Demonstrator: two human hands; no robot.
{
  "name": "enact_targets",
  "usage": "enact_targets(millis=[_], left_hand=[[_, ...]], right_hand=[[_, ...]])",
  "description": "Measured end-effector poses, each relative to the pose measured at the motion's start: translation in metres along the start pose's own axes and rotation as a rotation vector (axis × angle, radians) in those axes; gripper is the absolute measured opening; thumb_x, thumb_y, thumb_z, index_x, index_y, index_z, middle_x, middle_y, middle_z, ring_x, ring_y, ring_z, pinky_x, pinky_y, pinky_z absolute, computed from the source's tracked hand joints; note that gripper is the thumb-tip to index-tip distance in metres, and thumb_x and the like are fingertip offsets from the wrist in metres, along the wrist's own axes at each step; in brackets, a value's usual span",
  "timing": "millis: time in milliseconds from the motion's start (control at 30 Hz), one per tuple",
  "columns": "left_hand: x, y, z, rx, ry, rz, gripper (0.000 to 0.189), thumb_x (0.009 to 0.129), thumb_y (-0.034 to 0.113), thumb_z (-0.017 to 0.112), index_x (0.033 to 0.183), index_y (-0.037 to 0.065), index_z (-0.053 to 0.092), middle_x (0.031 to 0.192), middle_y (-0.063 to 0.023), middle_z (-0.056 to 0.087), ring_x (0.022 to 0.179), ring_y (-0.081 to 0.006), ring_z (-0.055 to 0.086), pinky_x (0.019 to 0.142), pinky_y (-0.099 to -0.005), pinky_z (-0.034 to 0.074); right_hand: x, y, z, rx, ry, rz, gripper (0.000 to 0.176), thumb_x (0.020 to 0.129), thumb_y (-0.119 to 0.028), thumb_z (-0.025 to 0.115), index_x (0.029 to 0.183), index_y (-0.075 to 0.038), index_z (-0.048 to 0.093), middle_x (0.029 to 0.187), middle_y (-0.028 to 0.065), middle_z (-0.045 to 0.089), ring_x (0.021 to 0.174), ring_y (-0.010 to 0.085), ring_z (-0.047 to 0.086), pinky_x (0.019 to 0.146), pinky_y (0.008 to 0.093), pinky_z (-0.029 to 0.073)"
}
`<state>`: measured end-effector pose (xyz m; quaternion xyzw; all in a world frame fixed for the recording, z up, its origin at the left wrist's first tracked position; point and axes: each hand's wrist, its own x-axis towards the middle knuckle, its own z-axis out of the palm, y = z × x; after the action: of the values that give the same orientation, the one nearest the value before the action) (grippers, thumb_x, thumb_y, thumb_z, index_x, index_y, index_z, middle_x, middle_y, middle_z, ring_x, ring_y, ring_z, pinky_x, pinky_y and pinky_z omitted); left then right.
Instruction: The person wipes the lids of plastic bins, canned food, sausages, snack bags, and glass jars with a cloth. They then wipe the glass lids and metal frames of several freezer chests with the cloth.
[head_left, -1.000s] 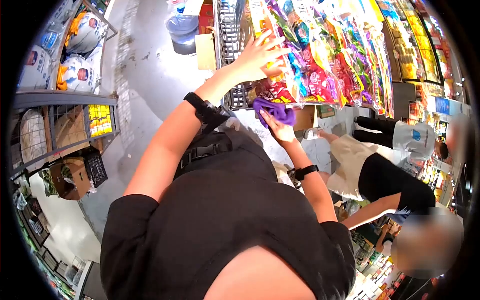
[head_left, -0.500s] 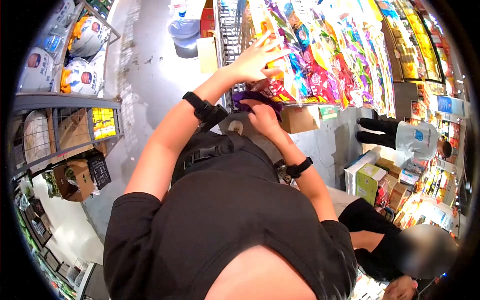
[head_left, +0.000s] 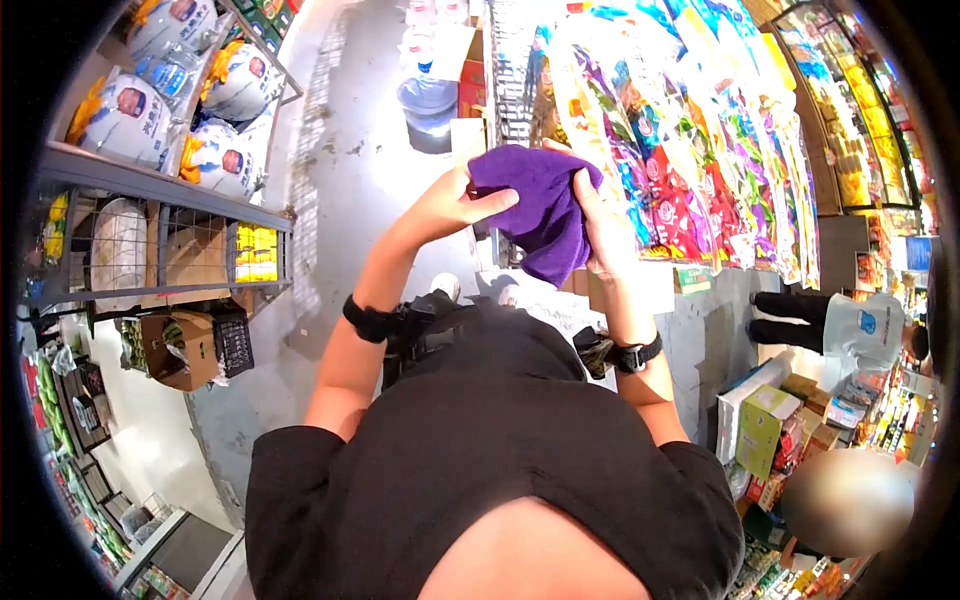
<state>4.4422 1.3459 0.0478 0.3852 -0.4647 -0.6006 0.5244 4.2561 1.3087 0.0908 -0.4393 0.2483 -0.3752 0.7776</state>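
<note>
A purple cloth [head_left: 540,215] is held up in front of my body between both hands, crumpled and hanging down in the middle. My left hand [head_left: 445,208] grips its left edge, with the thumb lying over the cloth. On the other side my right hand [head_left: 603,225] holds the right edge, thumb on top and the fingers partly hidden behind. Just beyond and to the right of the hands are colourful snack packets [head_left: 680,180] on a wire rack [head_left: 513,75].
Large water bottles [head_left: 428,98] stand on the floor ahead. Left is a metal shelf [head_left: 150,172] with big white bags; a cardboard box [head_left: 180,350] lies below it. A person in a light top [head_left: 862,330] stands at right, another person [head_left: 848,502] at lower right.
My left hand has left the packets and now holds the cloth too. My right hand has lifted the cloth from beside the rack. The view has shifted, and the nearer person has moved.
</note>
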Motion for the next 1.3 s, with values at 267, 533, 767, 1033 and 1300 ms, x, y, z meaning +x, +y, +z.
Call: enact_targets(millis=[267, 533, 767, 1033, 1300], left_hand=[[-0.020, 0.009, -0.022, 0.198, 0.080, -0.164, 0.037, 0.079, 0.024, 0.068, 0.102, -0.004, 0.059, 0.090, -0.0053, 0.062, 0.086, -0.0116, 0.057, 0.079, -0.0260, 0.045], [-0.023, 0.011, -0.015, 0.108, 0.107, -0.078, 0.050, 0.077, 0.028, 0.071, 0.115, 0.000, 0.054, 0.105, -0.0063, 0.060, 0.096, -0.0127, 0.054, 0.089, -0.0282, 0.042], [-0.039, 0.013, -0.030, -0.167, 0.120, -0.138, 0.032, 0.082, 0.020, 0.066, 0.103, -0.003, 0.061, 0.092, -0.0046, 0.064, 0.083, -0.0089, 0.058, 0.076, -0.0242, 0.047], [-0.057, -0.005, -0.036, -0.020, 0.085, 0.086, 0.026, 0.079, 0.019, 0.067, 0.098, 0.001, 0.065, 0.123, -0.0092, 0.050, 0.114, -0.0187, 0.044, 0.095, -0.0328, 0.034], [-0.097, -0.049, 0.035, 0.110, 0.355, 0.123, 0.038, 0.074, 0.009, 0.070, 0.109, -0.002, 0.059, 0.135, -0.0088, 0.036, 0.119, -0.0172, 0.040, 0.097, -0.0316, 0.035]], right_hand=[[0.008, 0.006, 0.003, -0.802, -0.163, -0.290, 0.035, 0.073, 0.000, 0.064, 0.108, -0.004, 0.061, 0.117, 0.0151, 0.056, 0.109, 0.0252, 0.053, 0.093, 0.0322, 0.040], [0.011, 0.005, 0.002, -0.966, -0.230, -0.450, 0.037, 0.066, 0.002, 0.066, 0.103, -0.003, 0.063, 0.116, 0.0152, 0.057, 0.108, 0.0278, 0.055, 0.093, 0.0337, 0.042], [0.028, 0.038, -0.013, -1.165, -0.130, -0.288, 0.040, 0.077, -0.019, 0.066, 0.113, -0.004, 0.057, 0.130, 0.0186, 0.045, 0.122, 0.0311, 0.040, 0.101, 0.0384, 0.031], [0.021, 0.115, -0.045, 0.014, -0.114, 0.389, 0.044, 0.097, -0.035, 0.034, 0.123, -0.003, 0.046, 0.122, 0.0052, 0.051, 0.118, 0.0169, 0.043, 0.104, 0.0317, 0.028], [0.013, 0.108, -0.074, 0.087, -0.232, 0.558, 0.047, 0.093, -0.042, 0.031, 0.116, -0.007, 0.051, 0.116, 0.0065, 0.054, 0.110, 0.0171, 0.049, 0.095, 0.0322, 0.034]])
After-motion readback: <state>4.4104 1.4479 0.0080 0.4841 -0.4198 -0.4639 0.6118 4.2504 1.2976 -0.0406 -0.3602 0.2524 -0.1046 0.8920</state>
